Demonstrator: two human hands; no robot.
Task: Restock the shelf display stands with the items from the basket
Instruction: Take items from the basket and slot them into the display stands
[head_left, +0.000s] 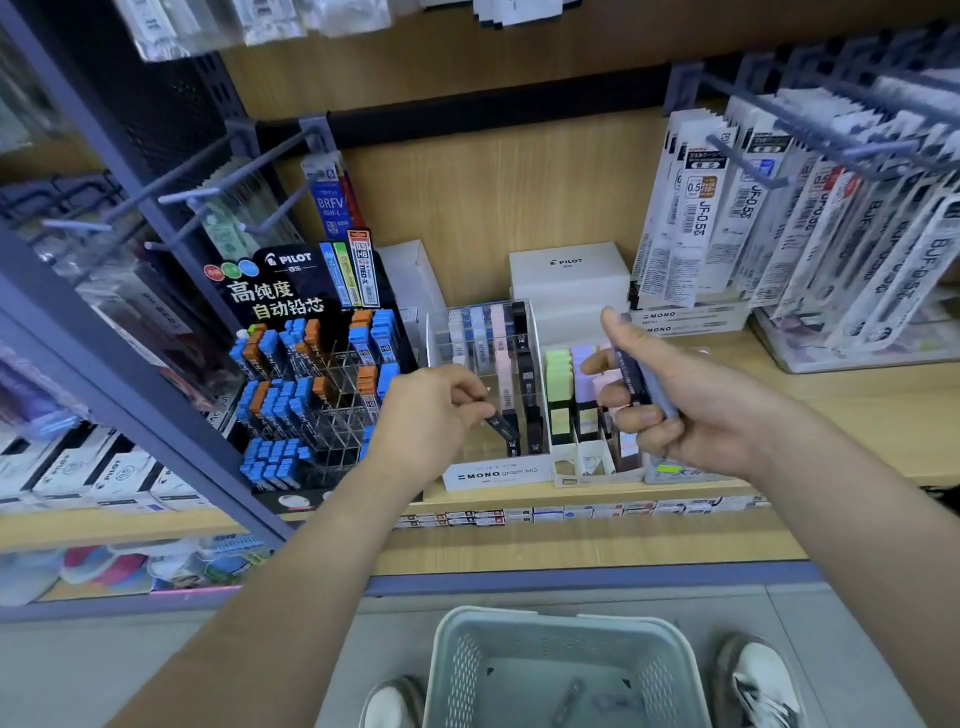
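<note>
Basket (566, 621): it sits on the floor between our shoes (758, 680), right under the shelf (841, 395), so each reach down is short. One dark slim case (569, 701) lies on its bottom, with a blurred thing beside it that we cannot name. We judge the restock close to done.
Pilot stand (306, 364): black tiered display at the left of the shelf, with blue and orange lead cases standing in its grid. Many cells on its right side are bare, and we are not touching it.
Left hand (431, 410): thumb and forefinger pinch a black lead case (503, 427) by its upper end. The case is tilted, its lower end aimed at the black column of the clear rack. We take it by the top so the bottom can slide into a narrow cell.
Mono stand (498, 474): clear gridded rack on a white base, just right of the Pilot stand. Its columns are sorted by colour, from white and blue through pink to black. We judge the case belongs with the black ones at its right edge.
Pastel tray (576, 460): white tray of green, purple and pink blocks, close against the Mono stand. We cannot tell whether they touch.
Right hand (691, 410): fingers curl round a bundle of slim cases (641, 379), held up above the tray. We judge it a ready supply for the left hand to draw from, one at a time.
Hanging refills (727, 218): packs on pegs at the far right, well apart from the work.
</note>
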